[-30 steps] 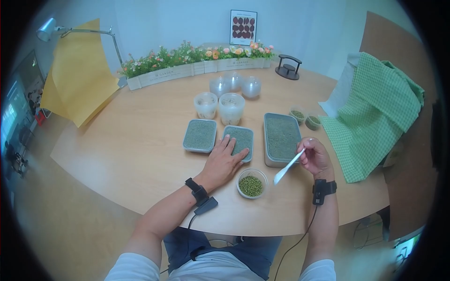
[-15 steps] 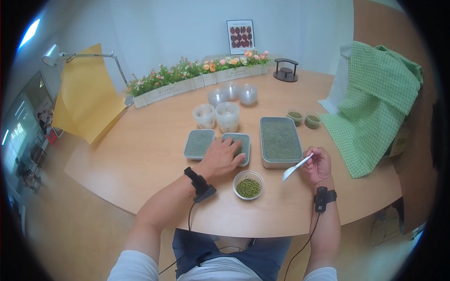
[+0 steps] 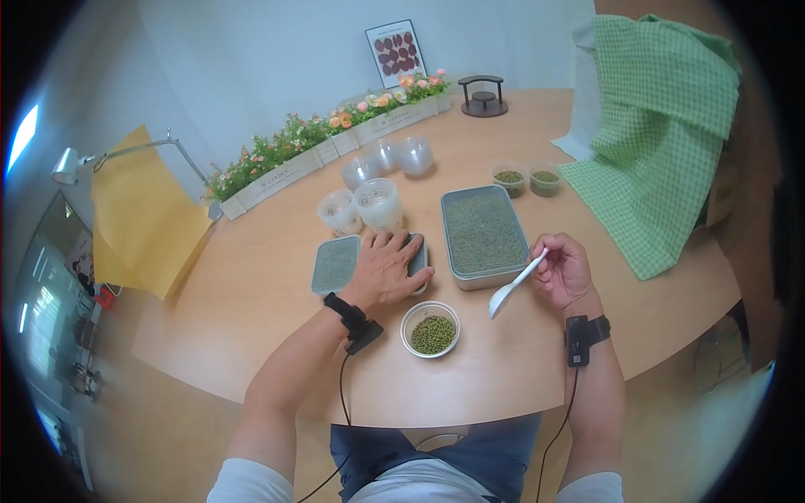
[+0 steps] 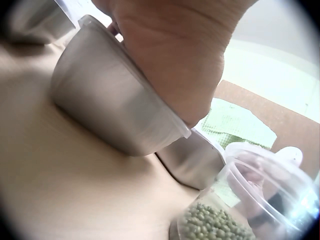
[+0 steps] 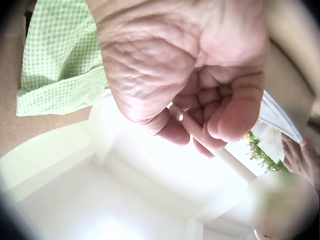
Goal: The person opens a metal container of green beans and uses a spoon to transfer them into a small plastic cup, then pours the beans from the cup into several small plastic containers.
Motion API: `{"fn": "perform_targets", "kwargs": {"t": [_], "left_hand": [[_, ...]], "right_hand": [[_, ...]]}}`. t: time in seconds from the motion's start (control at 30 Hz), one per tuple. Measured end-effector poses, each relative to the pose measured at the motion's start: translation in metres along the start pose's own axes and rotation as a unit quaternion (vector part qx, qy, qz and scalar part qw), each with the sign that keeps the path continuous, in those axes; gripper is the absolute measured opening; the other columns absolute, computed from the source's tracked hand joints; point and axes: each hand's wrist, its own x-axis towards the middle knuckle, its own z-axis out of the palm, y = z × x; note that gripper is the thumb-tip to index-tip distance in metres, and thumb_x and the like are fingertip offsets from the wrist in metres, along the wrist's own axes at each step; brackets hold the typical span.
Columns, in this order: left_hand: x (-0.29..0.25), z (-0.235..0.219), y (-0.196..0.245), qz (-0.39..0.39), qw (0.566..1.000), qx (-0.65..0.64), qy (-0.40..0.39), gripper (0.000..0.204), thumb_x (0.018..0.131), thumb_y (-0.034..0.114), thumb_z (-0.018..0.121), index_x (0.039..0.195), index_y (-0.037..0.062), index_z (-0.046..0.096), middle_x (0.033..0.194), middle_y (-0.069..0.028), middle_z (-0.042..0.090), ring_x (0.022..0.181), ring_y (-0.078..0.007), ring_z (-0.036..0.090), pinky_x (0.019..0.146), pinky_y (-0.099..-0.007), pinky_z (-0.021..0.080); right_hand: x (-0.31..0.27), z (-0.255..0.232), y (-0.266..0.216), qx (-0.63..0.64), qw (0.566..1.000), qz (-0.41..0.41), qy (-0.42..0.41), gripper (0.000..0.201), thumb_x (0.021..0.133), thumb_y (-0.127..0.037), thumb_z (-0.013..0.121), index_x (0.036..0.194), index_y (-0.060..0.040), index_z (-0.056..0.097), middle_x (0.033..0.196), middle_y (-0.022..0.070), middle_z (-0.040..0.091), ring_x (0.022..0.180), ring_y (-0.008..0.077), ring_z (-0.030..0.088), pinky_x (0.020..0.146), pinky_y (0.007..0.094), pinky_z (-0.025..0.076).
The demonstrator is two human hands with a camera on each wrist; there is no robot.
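Note:
My left hand (image 3: 387, 267) rests on a small lidded metal box (image 3: 418, 255), fingers spread across its top toward the far rim and thumb at the right side. In the left wrist view the palm lies over the metal box's (image 4: 107, 90) pale lid edge. My right hand (image 3: 560, 270) pinches a white plastic spoon (image 3: 516, 283) by its handle, bowl pointing down to the left. Between the hands stands a clear tub of green beans (image 3: 433, 333). To its upper right is a larger metal box (image 3: 484, 230) with a grainy grey-green top.
Another small box (image 3: 335, 261) sits left of my left hand. Behind are translucent cups (image 3: 379, 204) and clear rounded cups (image 3: 415, 157). Two small tubs (image 3: 544, 180) stand by the green checked cloth (image 3: 646, 151). Flower planters (image 3: 289, 163) line the back edge.
The head view has turned and tilted. My left fingers have moved farther over the small box's top, toward its far edge. The right hand keeps the spoon in nearly the same place.

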Motion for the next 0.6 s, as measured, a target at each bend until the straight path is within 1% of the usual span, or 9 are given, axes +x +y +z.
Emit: {"fn": "perform_targets", "kwargs": {"t": [0.07,0.13,0.23,0.37,0.43,0.47,0.53,0.57,0.6], "left_hand": [[0.001,0.010,-0.004,0.011,1.000,0.000,0.010,0.073,0.093,0.057,0.051,0.142,0.0025,0.053,0.139,-0.0201,0.053,0.126,-0.0383,0.046,0.108,-0.0463,0.036],[-0.001,0.018,-0.005,-0.007,0.998,-0.053,0.030,0.073,0.094,0.056,0.052,0.143,0.0018,0.052,0.141,-0.0218,0.051,0.129,-0.0401,0.044,0.113,-0.0476,0.033],[0.001,0.021,-0.005,-0.011,0.998,-0.053,0.040,0.071,0.095,0.054,0.051,0.143,0.0015,0.051,0.142,-0.0234,0.049,0.131,-0.0411,0.043,0.114,-0.0485,0.032],[0.012,0.025,-0.005,-0.005,0.997,-0.056,0.052,0.063,0.100,0.047,0.047,0.143,0.0017,0.051,0.142,-0.0231,0.049,0.132,-0.0414,0.043,0.114,-0.0478,0.032],[0.016,0.027,-0.007,0.002,0.995,-0.092,0.050,0.055,0.104,0.040,0.042,0.143,0.0017,0.050,0.142,-0.0225,0.050,0.132,-0.0416,0.044,0.114,-0.0475,0.032],[0.016,0.027,-0.007,0.002,0.994,-0.091,0.052,0.055,0.104,0.040,0.042,0.143,0.0017,0.050,0.142,-0.0225,0.050,0.132,-0.0416,0.044,0.114,-0.0475,0.032],[0.016,0.029,-0.008,0.012,0.995,-0.083,0.063,0.050,0.105,0.034,0.040,0.143,0.0023,0.050,0.141,-0.0218,0.051,0.130,-0.0411,0.046,0.114,-0.0471,0.033],[0.018,0.033,-0.010,0.012,0.994,-0.082,0.064,0.050,0.105,0.034,0.040,0.143,0.0023,0.050,0.141,-0.0218,0.051,0.130,-0.0411,0.046,0.114,-0.0471,0.033],[0.019,0.038,-0.011,0.016,0.992,-0.086,0.093,0.049,0.105,0.035,0.041,0.138,0.0023,0.052,0.138,-0.0210,0.052,0.129,-0.0408,0.046,0.113,-0.0490,0.033]], "right_hand": [[0.000,0.001,0.001,-0.006,1.000,-0.005,0.004,0.027,0.094,-0.018,0.054,0.078,0.0009,0.065,0.058,0.0058,0.062,0.044,0.0116,0.058,0.035,0.0225,0.046],[0.000,0.002,0.000,-0.007,1.000,0.004,-0.007,0.027,0.094,-0.018,0.055,0.077,0.0007,0.065,0.057,0.0056,0.061,0.044,0.0109,0.058,0.034,0.0217,0.046],[0.000,0.004,0.001,-0.014,1.000,0.001,-0.002,0.027,0.093,-0.018,0.055,0.076,0.0006,0.065,0.057,0.0057,0.061,0.043,0.0106,0.058,0.033,0.0217,0.046],[0.000,0.005,0.001,-0.007,1.000,0.003,0.000,0.027,0.093,-0.018,0.055,0.076,0.0005,0.064,0.057,0.0053,0.060,0.043,0.0111,0.057,0.033,0.0221,0.046],[0.002,0.003,0.002,0.008,1.000,-0.008,-0.004,0.027,0.093,-0.019,0.055,0.075,-0.0003,0.064,0.056,0.0048,0.059,0.043,0.0113,0.056,0.033,0.0224,0.044],[0.002,0.002,0.002,0.007,1.000,-0.009,-0.005,0.027,0.093,-0.019,0.055,0.075,-0.0003,0.064,0.056,0.0048,0.059,0.043,0.0113,0.056,0.033,0.0224,0.044],[0.002,0.000,0.001,0.022,1.000,-0.009,0.013,0.027,0.093,-0.019,0.055,0.075,-0.0015,0.063,0.056,0.0040,0.058,0.043,0.0110,0.053,0.033,0.0225,0.041],[0.004,-0.002,0.001,0.021,1.000,-0.009,0.012,0.027,0.093,-0.019,0.055,0.075,-0.0015,0.063,0.056,0.0040,0.058,0.043,0.0110,0.053,0.033,0.0225,0.041],[0.005,-0.004,0.001,0.024,1.000,-0.007,0.017,0.027,0.094,-0.020,0.055,0.075,-0.0021,0.063,0.056,0.0036,0.058,0.043,0.0109,0.052,0.033,0.0224,0.040]]}}
